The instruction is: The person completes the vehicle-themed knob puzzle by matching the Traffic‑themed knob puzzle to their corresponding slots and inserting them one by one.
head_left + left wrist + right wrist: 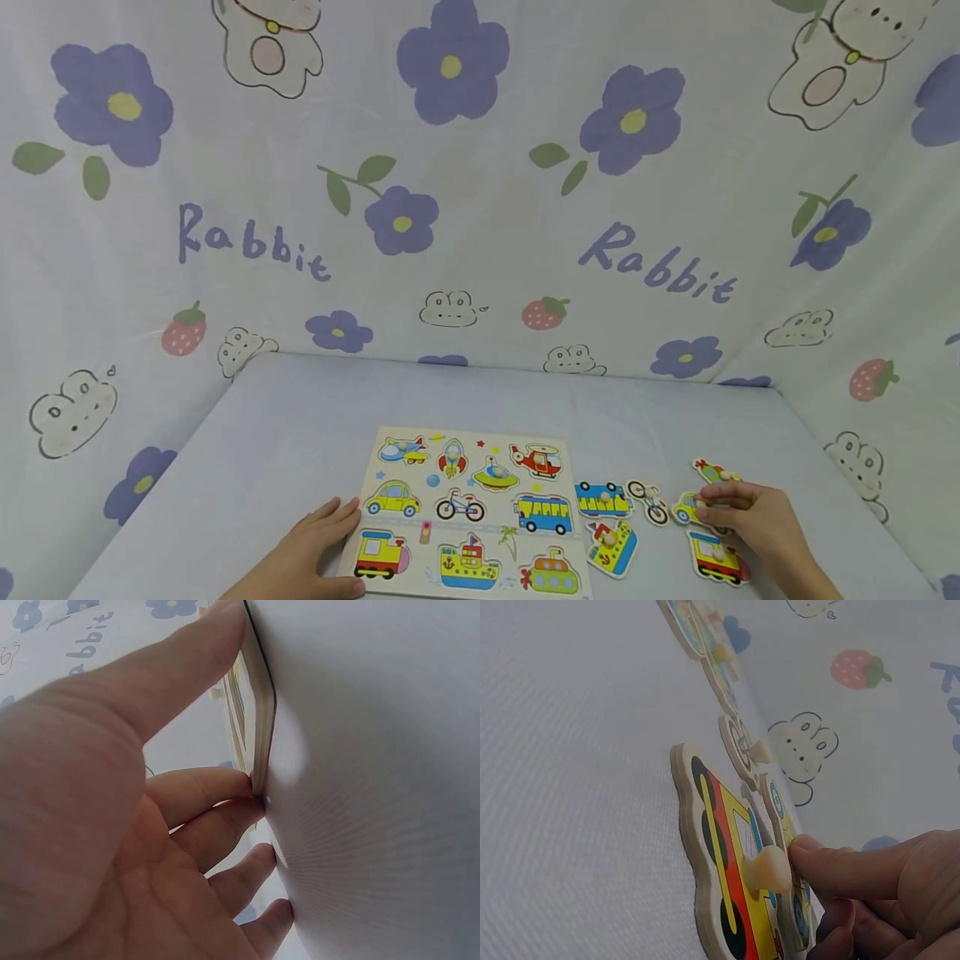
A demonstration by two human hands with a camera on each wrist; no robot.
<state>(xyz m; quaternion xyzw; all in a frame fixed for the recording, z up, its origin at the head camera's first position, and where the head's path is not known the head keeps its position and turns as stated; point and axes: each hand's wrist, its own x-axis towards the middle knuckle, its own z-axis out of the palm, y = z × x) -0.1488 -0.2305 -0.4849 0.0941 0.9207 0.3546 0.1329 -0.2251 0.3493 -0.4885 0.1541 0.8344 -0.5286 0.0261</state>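
Note:
A wooden puzzle board [427, 525] with printed vehicles lies on the table in the head view. My left hand [303, 554] rests at its left edge, fingertips against the side and thumb at the near corner. On the right, my right hand [768, 525] pinches the yellow car piece [686, 508] by its knob with thumb and fingers. Just below that hand lies the train piece [712, 558], its wooden knob [769, 870] standing out in the right wrist view. The submarine piece [708, 469] lies just beyond the car piece, partly behind my fingers.
Between the board and my right hand lie the bus piece [596, 498], bicycle piece [648, 504] and ship piece [611, 548]. Airplane [390, 452], rocket, saucer and helicopter pieces with knobs sit in the board's upper part. A patterned cloth [480, 192] hangs behind the table.

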